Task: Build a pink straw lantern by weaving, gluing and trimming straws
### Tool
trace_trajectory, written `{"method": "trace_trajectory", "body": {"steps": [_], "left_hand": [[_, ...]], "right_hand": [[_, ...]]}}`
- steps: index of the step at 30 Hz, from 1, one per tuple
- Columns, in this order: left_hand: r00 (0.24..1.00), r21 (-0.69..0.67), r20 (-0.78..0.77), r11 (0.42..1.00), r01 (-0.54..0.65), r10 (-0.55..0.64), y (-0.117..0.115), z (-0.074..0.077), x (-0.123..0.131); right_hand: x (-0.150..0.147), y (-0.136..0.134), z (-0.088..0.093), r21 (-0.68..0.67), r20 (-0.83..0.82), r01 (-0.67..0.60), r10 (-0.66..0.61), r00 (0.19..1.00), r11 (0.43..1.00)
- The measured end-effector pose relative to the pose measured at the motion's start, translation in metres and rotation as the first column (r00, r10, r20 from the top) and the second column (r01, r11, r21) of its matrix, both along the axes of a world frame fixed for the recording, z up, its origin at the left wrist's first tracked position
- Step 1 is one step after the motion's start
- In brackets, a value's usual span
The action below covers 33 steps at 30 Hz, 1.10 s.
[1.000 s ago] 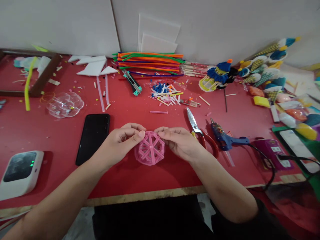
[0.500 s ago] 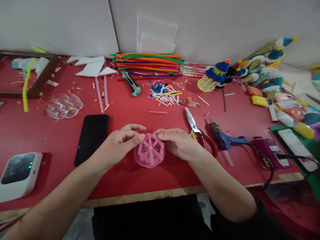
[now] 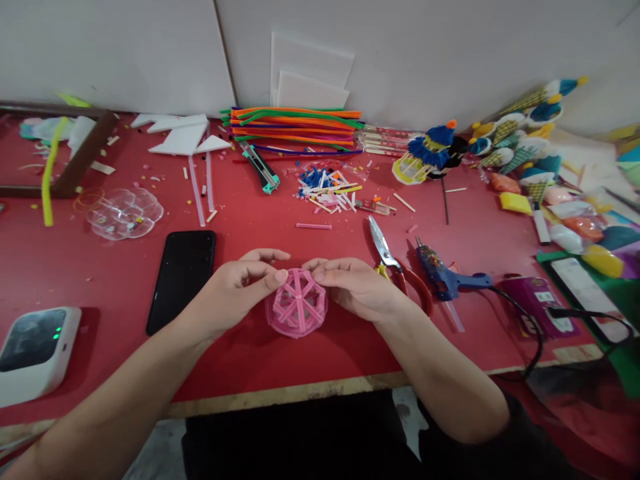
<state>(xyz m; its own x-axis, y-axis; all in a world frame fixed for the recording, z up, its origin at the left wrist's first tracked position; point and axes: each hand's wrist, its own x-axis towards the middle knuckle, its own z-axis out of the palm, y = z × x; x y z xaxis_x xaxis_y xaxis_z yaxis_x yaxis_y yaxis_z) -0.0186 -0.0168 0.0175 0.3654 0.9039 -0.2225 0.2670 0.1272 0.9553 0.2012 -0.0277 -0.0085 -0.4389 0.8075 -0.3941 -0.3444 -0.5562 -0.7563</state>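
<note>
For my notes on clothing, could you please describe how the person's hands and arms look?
The left hand and right hand are bare: no glove, ring or watch shows. A short black sleeve shows on the right; none shows on the left.

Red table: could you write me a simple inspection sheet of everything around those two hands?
Surface: red table, pale along its near edge.
Thing handled: pink wheel, spoked.
Clutter: scraps heaped beyond the wheel; scissors, glue gun to the right.
Hands: left hand, right hand at the wheel's upper rim; grip partly hidden.
Cables: black cable from glue gun towards near edge.
Surroundings: white wall behind, sheets leaning on it.
</note>
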Motion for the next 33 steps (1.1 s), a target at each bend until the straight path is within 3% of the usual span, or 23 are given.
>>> {"method": "trace_trajectory", "body": {"steps": [13, 17, 20, 25, 33], "left_hand": [[0.999, -0.028, 0.021, 0.999, -0.031, 0.032, -0.003, 0.003, 0.004], [0.985, -0.031, 0.157, 0.997, -0.071, 0.075, -0.006, -0.008, 0.003], [0.957, 0.059, 0.290, 0.998, 0.002, -0.019, -0.009, -0.012, 0.002], [0.976, -0.002, 0.200, 0.996, 0.092, -0.090, -0.019, -0.003, 0.010], [0.980, 0.030, 0.144, 0.990, 0.138, -0.141, -0.025, -0.002, 0.014]], "right_hand": [[-0.002, -0.001, -0.001, 0.096, 0.055, 0.062, -0.068, 0.996, 0.993], [-0.004, -0.001, 0.004, 0.037, 0.036, 0.124, -0.125, 0.992, 0.992], [-0.003, 0.000, 0.007, -0.040, 0.015, 0.135, -0.134, 0.991, 0.990], [-0.005, 0.000, 0.007, -0.090, -0.014, 0.113, -0.115, 0.993, 0.989], [-0.009, -0.002, 0.003, -0.100, 0.006, 0.105, -0.104, 0.995, 0.990]]}}
